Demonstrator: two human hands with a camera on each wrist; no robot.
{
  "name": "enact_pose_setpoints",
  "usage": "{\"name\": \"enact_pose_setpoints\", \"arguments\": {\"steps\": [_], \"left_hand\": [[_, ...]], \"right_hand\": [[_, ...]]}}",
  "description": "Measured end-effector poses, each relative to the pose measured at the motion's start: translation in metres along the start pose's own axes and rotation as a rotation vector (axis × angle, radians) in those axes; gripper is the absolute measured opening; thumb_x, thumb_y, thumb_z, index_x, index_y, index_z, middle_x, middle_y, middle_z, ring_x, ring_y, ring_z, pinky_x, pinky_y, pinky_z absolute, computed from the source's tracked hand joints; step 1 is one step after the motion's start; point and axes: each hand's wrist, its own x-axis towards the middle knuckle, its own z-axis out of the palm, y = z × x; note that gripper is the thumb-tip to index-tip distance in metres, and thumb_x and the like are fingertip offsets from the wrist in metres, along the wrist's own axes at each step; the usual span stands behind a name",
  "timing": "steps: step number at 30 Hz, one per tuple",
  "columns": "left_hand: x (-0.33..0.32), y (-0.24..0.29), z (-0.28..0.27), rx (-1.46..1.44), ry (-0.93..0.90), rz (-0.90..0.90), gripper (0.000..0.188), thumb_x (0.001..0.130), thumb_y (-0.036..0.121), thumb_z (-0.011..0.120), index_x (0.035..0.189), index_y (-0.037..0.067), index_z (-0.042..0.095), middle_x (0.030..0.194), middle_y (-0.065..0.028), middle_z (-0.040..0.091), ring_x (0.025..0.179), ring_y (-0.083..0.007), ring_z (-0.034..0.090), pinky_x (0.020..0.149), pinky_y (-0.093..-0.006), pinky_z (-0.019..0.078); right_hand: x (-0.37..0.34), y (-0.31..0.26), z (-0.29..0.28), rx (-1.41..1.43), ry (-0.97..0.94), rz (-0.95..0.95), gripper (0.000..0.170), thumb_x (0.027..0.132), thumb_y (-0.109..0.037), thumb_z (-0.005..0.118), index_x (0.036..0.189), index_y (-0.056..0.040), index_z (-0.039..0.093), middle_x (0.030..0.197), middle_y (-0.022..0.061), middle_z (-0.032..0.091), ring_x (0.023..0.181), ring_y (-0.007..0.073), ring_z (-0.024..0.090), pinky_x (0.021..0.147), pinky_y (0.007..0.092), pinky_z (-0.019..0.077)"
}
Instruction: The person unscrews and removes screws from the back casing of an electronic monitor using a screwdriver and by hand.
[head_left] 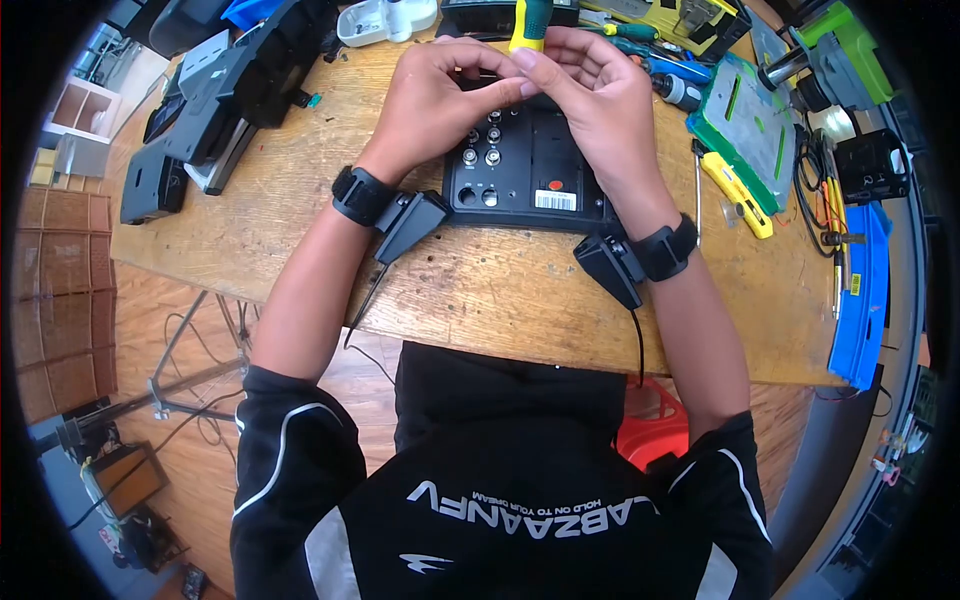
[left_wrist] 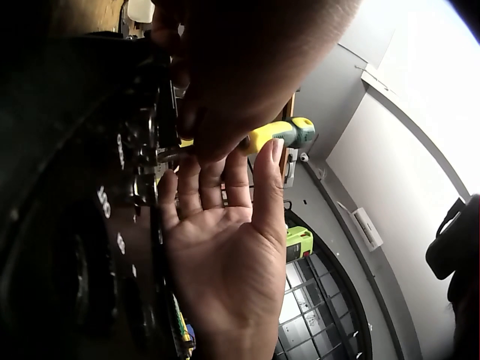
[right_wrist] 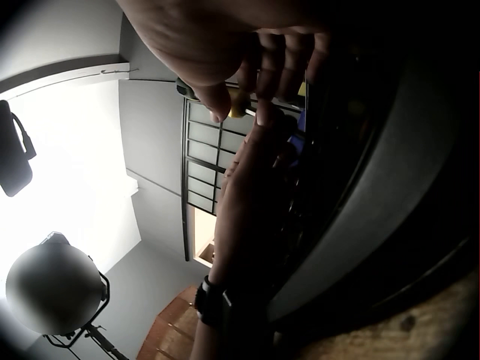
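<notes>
A screwdriver with a yellow and green handle [head_left: 528,27] stands over the far part of a black device [head_left: 527,170] with round metal connectors. My left hand [head_left: 437,95] is at its left, thumb and fingertips pinching the shaft below the handle. From the other side my right hand [head_left: 612,98] holds the lower handle between thumb and index finger. In the left wrist view, the right palm [left_wrist: 225,251] faces the camera, the other fingers loosely extended, and the handle [left_wrist: 289,135] points away from the device. The screwdriver's tip is hidden.
Black equipment [head_left: 225,110] stands at the left, and a white tray [head_left: 387,22] behind. At the right lie a green and grey plate [head_left: 748,130], a yellow cutter [head_left: 737,194], cables and a blue bin [head_left: 866,295]. More tools lie behind the hands.
</notes>
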Motion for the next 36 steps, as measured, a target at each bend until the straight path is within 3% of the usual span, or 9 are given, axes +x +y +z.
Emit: {"name": "enact_pose_setpoints", "arguments": {"steps": [7,9,12,17,24,26,29,32,36], "left_hand": [[-0.002,0.001,-0.004,0.042,-0.026,-0.096,0.023,0.088,0.022,0.082,0.098,0.001,0.079,0.090,-0.0041,0.074,0.078,-0.0102,0.063,0.072,-0.0258,0.0509],[-0.002,-0.003,-0.003,-0.103,-0.023,0.013,0.024,0.089,0.022,0.081,0.100,0.001,0.078,0.090,-0.0042,0.073,0.078,-0.0103,0.063,0.072,-0.0260,0.0508],[0.000,0.001,-0.006,-0.047,-0.046,0.019,0.023,0.089,0.020,0.081,0.102,0.002,0.078,0.090,-0.0034,0.072,0.080,-0.0094,0.063,0.071,-0.0257,0.0506],[-0.002,0.002,-0.003,-0.026,-0.039,-0.090,0.022,0.087,0.019,0.083,0.101,0.003,0.078,0.088,-0.0018,0.072,0.081,-0.0081,0.062,0.072,-0.0249,0.0499],[0.000,0.003,-0.002,-0.123,-0.036,-0.004,0.026,0.084,0.023,0.086,0.099,0.003,0.078,0.086,-0.0002,0.070,0.078,-0.0075,0.060,0.071,-0.0236,0.0493],[-0.001,0.004,-0.004,-0.108,-0.046,-0.017,0.025,0.085,0.022,0.086,0.099,0.003,0.078,0.086,-0.0001,0.070,0.077,-0.0074,0.060,0.070,-0.0236,0.0489],[-0.002,0.001,-0.005,-0.044,-0.058,-0.055,0.022,0.087,0.020,0.084,0.100,0.003,0.079,0.087,-0.0001,0.070,0.077,-0.0073,0.059,0.070,-0.0236,0.0486],[-0.003,0.004,-0.003,0.013,-0.054,-0.076,0.021,0.088,0.018,0.082,0.100,0.002,0.079,0.088,-0.0006,0.070,0.077,-0.0072,0.059,0.070,-0.0236,0.0488],[0.000,0.008,-0.005,-0.056,-0.077,-0.014,0.024,0.084,0.020,0.085,0.097,0.002,0.077,0.086,-0.0003,0.069,0.078,-0.0066,0.058,0.070,-0.0234,0.0488]], "right_hand": [[-0.003,-0.001,0.002,-0.017,-0.087,-0.010,0.045,0.094,-0.021,0.078,0.126,0.0075,0.066,0.106,0.0129,0.075,0.096,0.0142,0.073,0.083,0.0252,0.0578],[-0.004,-0.001,0.003,-0.017,-0.102,-0.015,0.045,0.095,-0.023,0.076,0.127,0.0073,0.065,0.107,0.0132,0.075,0.097,0.0146,0.073,0.084,0.0252,0.0573],[-0.002,0.002,0.001,-0.036,-0.078,-0.019,0.041,0.097,-0.024,0.073,0.126,0.0044,0.068,0.111,0.0117,0.074,0.102,0.0158,0.071,0.088,0.0279,0.0555],[-0.002,-0.005,-0.003,-0.040,-0.102,-0.021,0.038,0.097,-0.015,0.074,0.126,0.0078,0.064,0.116,0.0143,0.072,0.108,0.0156,0.070,0.094,0.0281,0.0573],[0.003,-0.001,-0.004,0.016,-0.084,-0.021,0.040,0.091,-0.017,0.081,0.122,0.0034,0.066,0.116,0.0102,0.072,0.107,0.0143,0.069,0.094,0.0287,0.0556],[0.006,-0.009,-0.004,-0.293,-0.066,-0.285,0.037,0.094,-0.009,0.074,0.124,0.0087,0.061,0.107,0.0097,0.070,0.092,0.0119,0.066,0.082,0.0259,0.0544],[-0.002,-0.011,0.002,-0.090,-0.044,-0.143,0.032,0.094,-0.010,0.075,0.119,0.0069,0.066,0.110,0.0109,0.070,0.090,0.0129,0.065,0.080,0.0255,0.0540],[-0.007,-0.029,0.003,-0.284,0.009,-0.004,0.032,0.093,-0.012,0.075,0.119,0.0056,0.068,0.114,0.0123,0.068,0.092,0.0141,0.066,0.079,0.0250,0.0536],[-0.004,-0.034,0.003,-0.305,-0.158,-0.207,0.038,0.091,-0.016,0.077,0.121,0.0054,0.067,0.115,0.0133,0.068,0.095,0.0164,0.066,0.083,0.0273,0.0534]]}}
